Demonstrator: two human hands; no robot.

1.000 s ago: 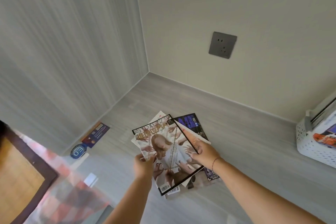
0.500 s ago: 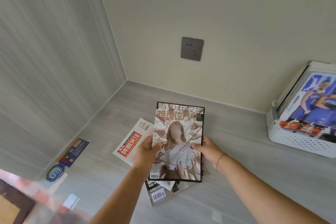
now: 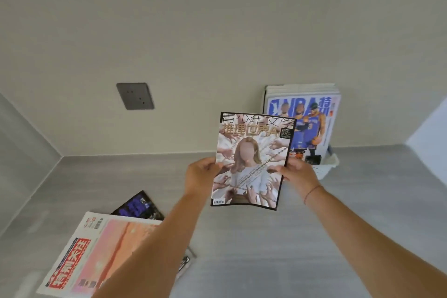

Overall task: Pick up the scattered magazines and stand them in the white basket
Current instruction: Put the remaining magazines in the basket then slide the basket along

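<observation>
Now the left hand (image 3: 202, 174) is pinching the left edge of the chain-cover magazine (image 3: 251, 159) and the right hand (image 3: 298, 174) is gripping its right edge, holding it upright in the air just in front of the white basket (image 3: 323, 172), whereas half a second ago it was hovering low over the pile. An NBA magazine (image 3: 307, 123) is standing in the basket, while a pink-covered magazine (image 3: 96, 249) and a dark magazine (image 3: 139, 205) are lying on the floor (image 3: 242, 249) at lower left

Grey socket (image 3: 135, 96) on beige wall (image 3: 217, 19), above grey floor (image 3: 338, 201)
</observation>
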